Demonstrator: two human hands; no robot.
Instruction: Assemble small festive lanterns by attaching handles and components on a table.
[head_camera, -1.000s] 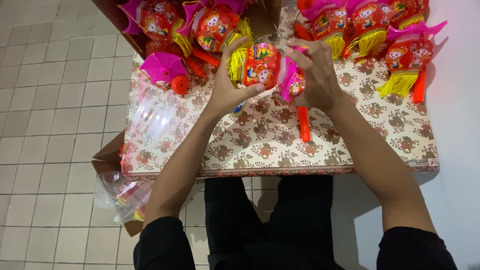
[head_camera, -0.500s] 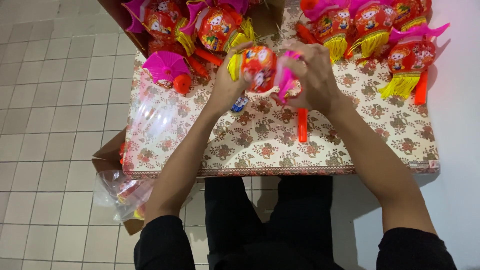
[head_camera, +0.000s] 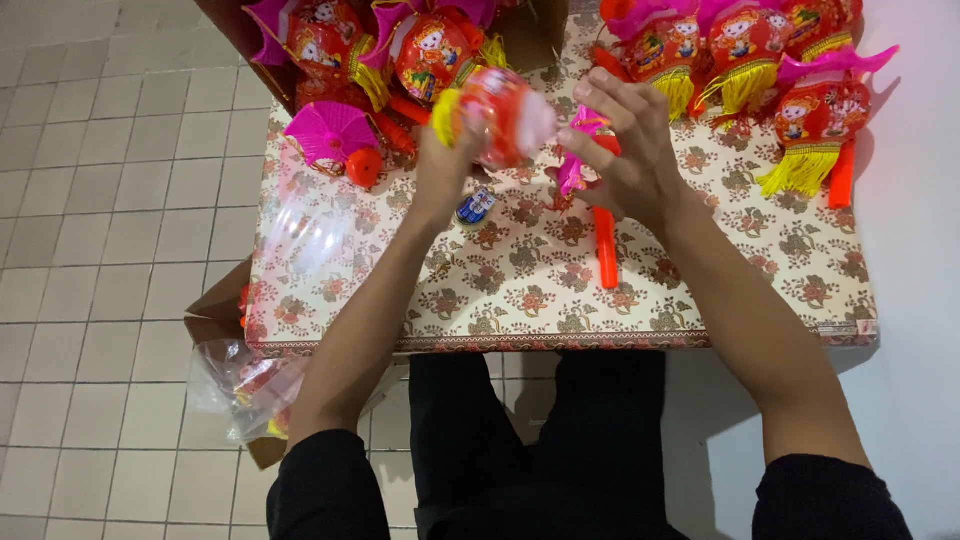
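Observation:
My left hand (head_camera: 442, 172) grips a round red toy lantern (head_camera: 500, 112) with a yellow fringe, lifted above a table covered in a floral cloth (head_camera: 540, 290). My right hand (head_camera: 625, 150) is just right of the lantern, holding a pink ruffled lantern part (head_camera: 582, 160) on an orange stick handle (head_camera: 606, 245) that hangs down toward the table. The two hands are close together, with the lantern between them.
Finished red and pink lanterns (head_camera: 740, 50) with yellow tassels crowd the far right; more fill a cardboard box (head_camera: 400, 50) at far left. A pink fan piece (head_camera: 330, 135), clear plastic bag (head_camera: 305, 235) and small blue-white item (head_camera: 474, 207) lie on the cloth. A bagged box (head_camera: 240, 385) sits on the tiled floor.
My left hand has raised and turned the red lantern, bringing it further left. The right hand has shifted slightly with the pink piece and stick.

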